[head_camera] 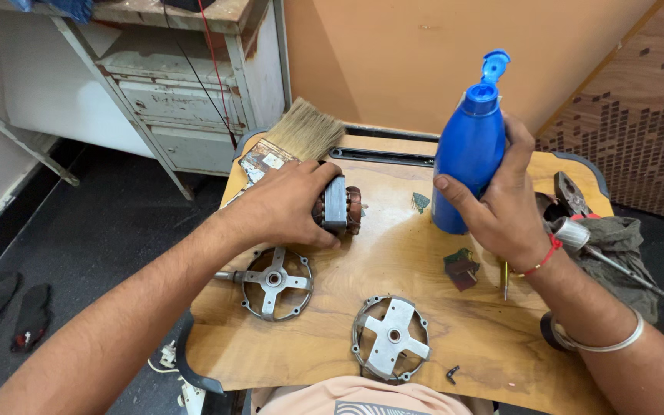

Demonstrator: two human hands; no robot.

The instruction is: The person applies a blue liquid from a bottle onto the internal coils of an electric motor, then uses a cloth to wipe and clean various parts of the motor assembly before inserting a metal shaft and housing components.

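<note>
Gripping a tall blue plastic squeeze bottle (468,146) with its flip cap hinged open, the right hand (501,207) wraps fingers around the lower body; bottle stands upright on the small wooden desk (332,338), towards the far edge, right of centre. Left hand (290,204) closed over a dark cylindrical motor stator with copper-coloured windings (340,206), which lies on its side just left of the bottle, near the desk's middle.

Risk 1: cap is open. A firm squeeze or a tip of the bottle would probably send liquid over the windings or across the desk top. Contents not visible, so flow rate cannot be judged.

Risk 2: stator is round and rests on its curved side. If the left hand loosens, it could roll towards the left edge, where a wide flat paintbrush with pale bristles (293,138) sits at the far left corner.

Risk 3: two round grey metal end covers with cross-shaped spokes lie on the near half, one with a shaft (274,280) below the left hand, the other (390,338) close to the near edge. A forearm sweep could knock the nearer one off. A small dark screw (452,373) beside it is easily lost.

Right edge: grey cloth (624,246), pliers (570,192) and a metal-handled tool (585,242) crowded just beside the right wrist; elbow movement could drag them off.
</note>
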